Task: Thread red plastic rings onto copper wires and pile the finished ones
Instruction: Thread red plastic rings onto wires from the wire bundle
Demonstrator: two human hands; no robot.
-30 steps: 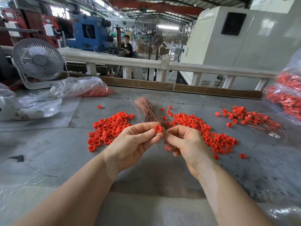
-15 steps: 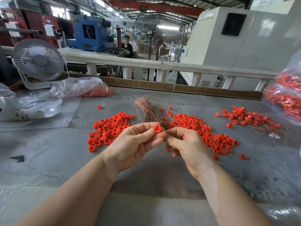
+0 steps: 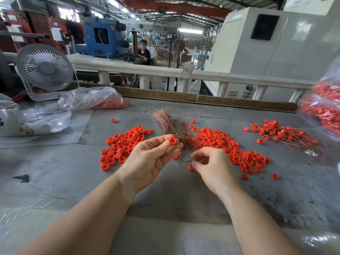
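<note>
We see a factory hall with a white machine housing (image 3: pixel 276 43) upper right and a desk fan (image 3: pixel 44 68) upper left behind the grey table (image 3: pixel 55 172). Loose red rings (image 3: pixel 125 144) lie mid-frame around a copper wire bundle (image 3: pixel 166 124); the finished pile (image 3: pixel 283 134) sits right. We judge threading is in hand: the left hand (image 3: pixel 149 161) pinches one red ring (image 3: pixel 172 140), and the right hand (image 3: pixel 213 166) pinches a thin copper wire (image 3: pixel 185 160) in a narrow grip. Next, the wire tip needs aiming through the ring.
</note>
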